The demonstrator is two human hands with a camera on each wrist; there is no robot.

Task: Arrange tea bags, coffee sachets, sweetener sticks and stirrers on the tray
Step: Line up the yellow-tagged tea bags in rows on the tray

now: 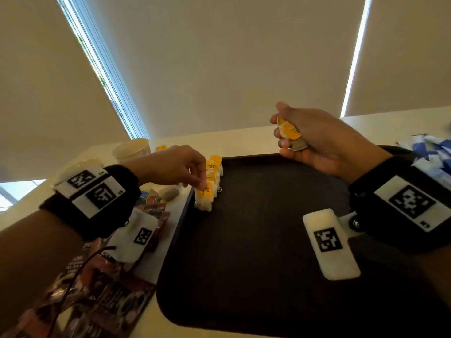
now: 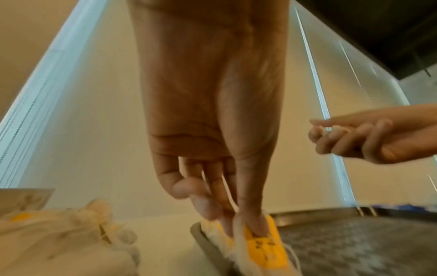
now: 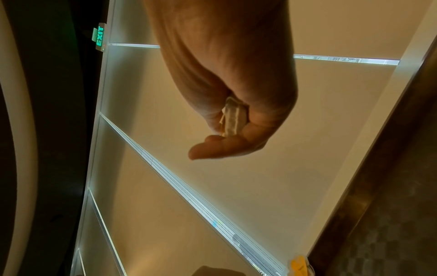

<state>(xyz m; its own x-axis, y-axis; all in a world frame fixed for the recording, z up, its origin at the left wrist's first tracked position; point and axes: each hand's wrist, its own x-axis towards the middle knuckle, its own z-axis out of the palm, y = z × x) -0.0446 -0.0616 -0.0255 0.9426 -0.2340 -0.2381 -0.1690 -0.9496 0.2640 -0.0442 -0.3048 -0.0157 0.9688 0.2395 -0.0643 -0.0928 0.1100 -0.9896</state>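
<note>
A dark tray (image 1: 268, 240) lies in front of me on a pale counter. Along its left edge runs a row of tea bags with yellow tags (image 1: 211, 178). My left hand (image 1: 199, 184) pinches the nearest tea bag (image 1: 204, 195) of that row from above; in the left wrist view my left hand (image 2: 238, 222) has thumb and fingers on the yellow-tagged tea bag (image 2: 264, 248) at the tray's rim (image 2: 208, 242). My right hand (image 1: 288, 135) hovers over the tray's far edge, gripping a bunch of tea bags (image 1: 290, 132). The right wrist view shows the right hand (image 3: 227, 130) curled round tea bags (image 3: 232, 117).
Dark coffee sachets (image 1: 105, 284) lie on the counter left of the tray, with loose tea bags (image 1: 168, 191) and pale bowls (image 1: 133, 148) beyond them. Blue-and-white sticks (image 1: 432, 154) are heaped at the far right. Window blinds rise behind the counter.
</note>
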